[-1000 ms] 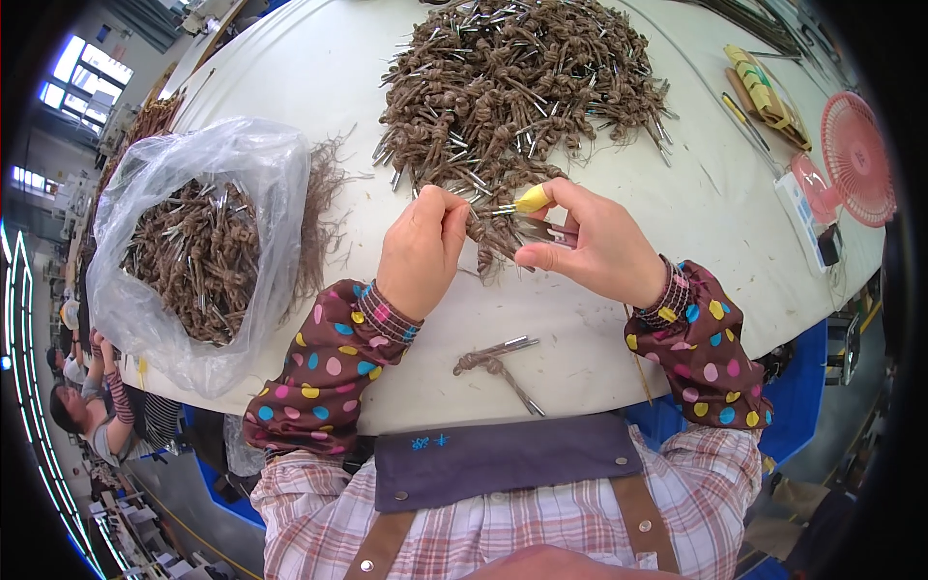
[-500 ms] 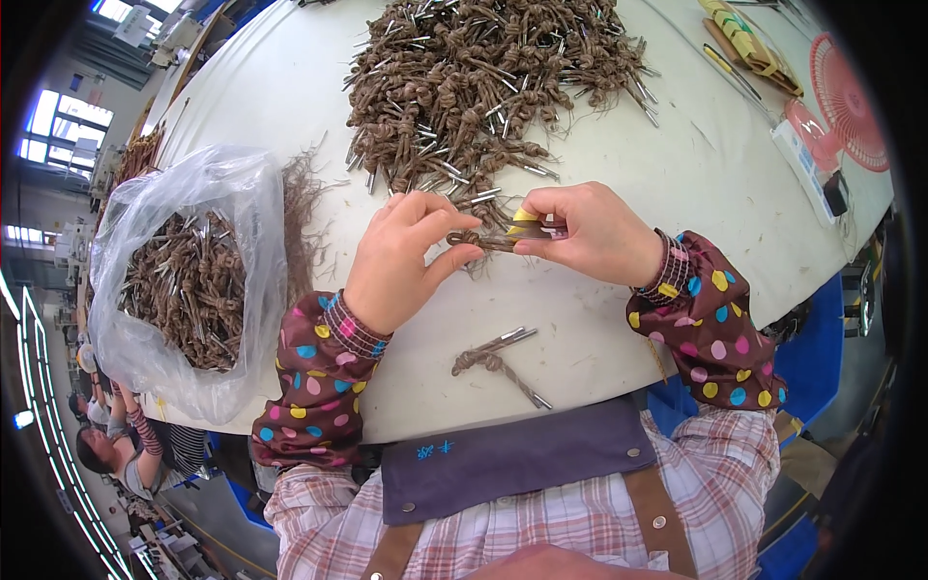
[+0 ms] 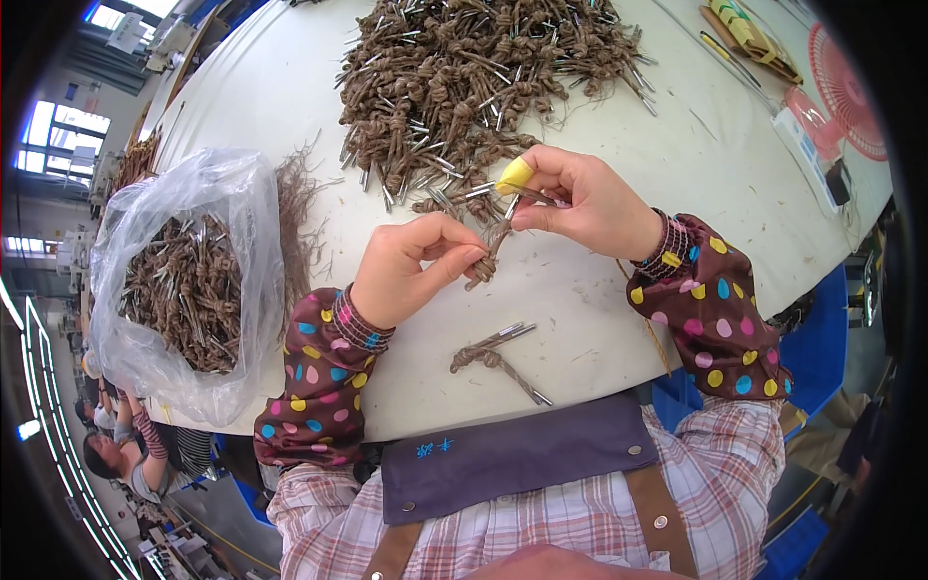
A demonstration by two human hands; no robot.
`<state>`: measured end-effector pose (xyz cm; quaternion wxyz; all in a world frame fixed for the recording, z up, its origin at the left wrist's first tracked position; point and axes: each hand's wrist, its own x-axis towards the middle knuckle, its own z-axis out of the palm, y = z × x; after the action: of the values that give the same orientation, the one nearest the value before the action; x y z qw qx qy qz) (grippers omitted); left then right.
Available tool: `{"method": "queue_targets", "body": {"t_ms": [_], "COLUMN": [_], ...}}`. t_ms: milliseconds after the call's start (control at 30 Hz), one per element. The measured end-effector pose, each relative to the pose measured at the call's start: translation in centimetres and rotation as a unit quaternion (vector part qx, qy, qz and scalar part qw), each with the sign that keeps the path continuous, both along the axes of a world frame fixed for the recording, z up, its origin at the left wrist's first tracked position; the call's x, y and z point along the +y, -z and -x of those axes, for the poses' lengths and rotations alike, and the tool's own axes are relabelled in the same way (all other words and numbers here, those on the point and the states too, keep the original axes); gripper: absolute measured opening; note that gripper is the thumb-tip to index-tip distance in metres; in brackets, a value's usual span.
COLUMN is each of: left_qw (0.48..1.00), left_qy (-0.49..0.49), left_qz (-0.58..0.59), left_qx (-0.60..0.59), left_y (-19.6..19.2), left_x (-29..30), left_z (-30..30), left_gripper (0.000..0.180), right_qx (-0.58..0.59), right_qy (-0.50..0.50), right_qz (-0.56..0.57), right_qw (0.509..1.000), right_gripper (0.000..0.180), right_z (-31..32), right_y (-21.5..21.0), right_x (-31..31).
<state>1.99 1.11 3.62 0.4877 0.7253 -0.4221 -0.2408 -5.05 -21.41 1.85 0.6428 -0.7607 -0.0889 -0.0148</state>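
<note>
A brown knotted cord (image 3: 494,253) with a metal tip spans the gap between my hands, above the near side of the pile. My left hand (image 3: 411,269) pinches its lower knotted end between thumb and fingers. My right hand (image 3: 601,215), with yellow tape (image 3: 514,177) on a fingertip, is closed on the upper end; a slim dark piece also shows in that grip, too hidden to name. Nearer to me, two knotted cords with metal tips (image 3: 495,361) lie on the table. Beyond my hands rises a large pile of similar knotted cords (image 3: 464,87).
On the left stands a clear plastic bag (image 3: 253,198) holding many knotted cords, with loose brown fibres (image 3: 298,198) beside it. A pink fan (image 3: 846,92), a white box (image 3: 804,159) and a yellow-handled tool (image 3: 720,48) are at the right. Another person (image 3: 126,449) sits far left.
My right hand has moved up and slightly away, and my left hand a little lower. The cord has turned from nearly level to a steep slant.
</note>
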Motion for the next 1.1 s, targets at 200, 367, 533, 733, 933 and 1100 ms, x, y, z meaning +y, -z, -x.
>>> {"method": "queue_targets", "body": {"t_ms": [200, 367, 533, 733, 933, 1100], "left_qw": [0.94, 0.947, 0.991, 0.984, 0.984, 0.978], "left_qy": [0.072, 0.033, -0.106, -0.112, -0.101, -0.095], "left_qz": [0.111, 0.138, 0.061, 0.102, 0.061, 0.075], "left_qx": [0.315, 0.29, -0.048, -0.095, -0.133, -0.169], "left_y": [1.1, 2.4, 2.6, 2.6, 1.8, 1.9], "left_x": [-0.4, -0.8, -0.8, -1.0, -1.0, -1.1], "left_z": [0.6, 0.5, 0.1, 0.2, 0.4, 0.5], "left_gripper": [0.01, 0.011, 0.01, 0.008, 0.007, 0.007], "right_qx": [-0.027, -0.091, -0.105, -0.117, -0.125, -0.138], "right_qy": [-0.043, 0.045, 0.147, 0.047, 0.058, 0.063], "right_qz": [0.023, 0.124, 0.201, 0.238, 0.253, 0.275], "right_qw": [0.998, 0.987, 0.963, 0.963, 0.957, 0.949], "right_gripper": [0.04, 0.046, 0.037, 0.026, 0.02, 0.019], "right_z": [0.0, 0.5, 1.3, 1.7, 1.8, 2.0], "right_y": [0.0, -1.0, -1.5, -1.2, -0.9, -1.1], "right_x": [0.4, 0.9, 1.1, 2.1, 2.5, 2.8]}}
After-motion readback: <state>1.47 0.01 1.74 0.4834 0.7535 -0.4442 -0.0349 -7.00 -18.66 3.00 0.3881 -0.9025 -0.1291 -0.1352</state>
